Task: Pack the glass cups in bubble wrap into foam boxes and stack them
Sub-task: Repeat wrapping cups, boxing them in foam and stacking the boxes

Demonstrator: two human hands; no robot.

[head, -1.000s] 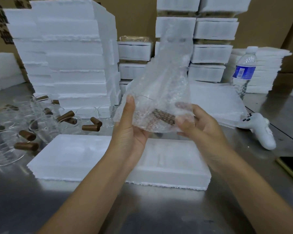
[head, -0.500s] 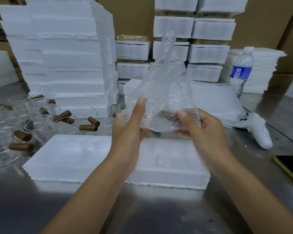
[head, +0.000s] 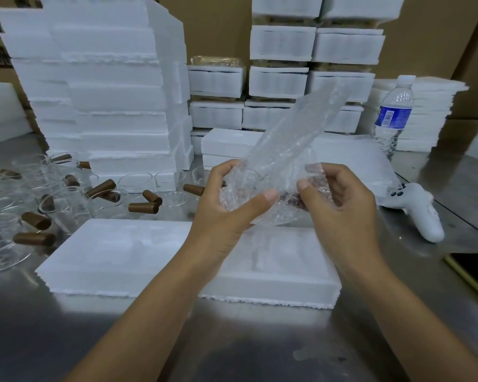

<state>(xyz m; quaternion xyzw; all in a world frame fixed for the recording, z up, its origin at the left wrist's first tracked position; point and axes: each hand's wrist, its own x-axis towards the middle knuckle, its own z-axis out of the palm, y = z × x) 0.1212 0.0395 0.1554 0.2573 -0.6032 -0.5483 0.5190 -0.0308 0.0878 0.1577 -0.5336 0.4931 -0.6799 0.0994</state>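
A glass cup with a brown handle sits inside a clear bubble wrap bag (head: 293,150), held above the table's middle. My left hand (head: 226,205) grips the bag's lower left part, thumb across its front. My right hand (head: 340,199) pinches the bag's lower right side. The bag's free end sticks up and to the right. Below my hands lies an open white foam box (head: 138,255) with moulded hollows. Several bare glass cups (head: 66,205) with brown handles are spread over the table's left side.
A tall pile of foam box halves (head: 102,86) rises at the back left. Packed foam boxes (head: 282,78) are stacked at the back centre. A water bottle (head: 392,117) and a white controller (head: 422,213) stand at the right. A dark phone (head: 475,268) lies at the right edge.
The bag's free end has narrowed and swung from upright to leaning right. My left thumb has dropped across the bag's front. Both hands have closed in around the wrapped cup.
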